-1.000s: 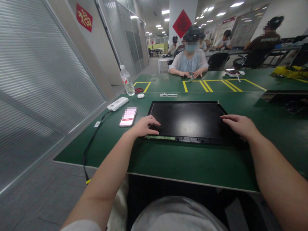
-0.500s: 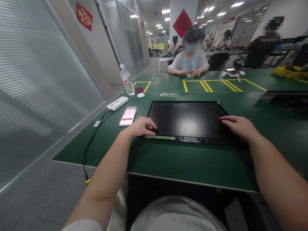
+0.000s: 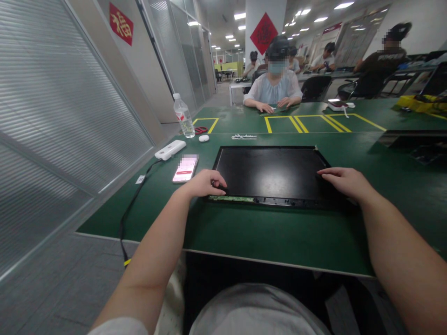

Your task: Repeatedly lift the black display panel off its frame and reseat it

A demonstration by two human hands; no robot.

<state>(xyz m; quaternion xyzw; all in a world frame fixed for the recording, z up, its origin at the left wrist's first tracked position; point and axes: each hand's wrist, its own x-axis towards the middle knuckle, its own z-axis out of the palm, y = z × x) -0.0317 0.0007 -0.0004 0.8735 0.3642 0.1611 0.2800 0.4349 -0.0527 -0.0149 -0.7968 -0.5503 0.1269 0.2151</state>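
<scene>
A flat black panel (image 3: 272, 172) lies on the green table (image 3: 272, 235) in front of me. My left hand (image 3: 204, 184) sits at the panel's near left corner, with its fingers curled down onto the edge and gripping it. My right hand (image 3: 344, 182) rests on the panel's near right part, fingers stretched out flat and pointing left. A strip of green circuit board shows along the panel's near edge, between my hands.
Left of the panel lie a lit phone (image 3: 185, 169), a white box (image 3: 170, 150) with a black cable (image 3: 131, 209), a water bottle (image 3: 184, 116), red scissors (image 3: 200, 130) and small metal parts (image 3: 243, 137). A person (image 3: 275, 88) works opposite. Another dark panel (image 3: 419, 139) lies at the right.
My left hand has slid back to the panel's near left corner and its spread fingers have curled onto the edge. My right hand has barely moved.
</scene>
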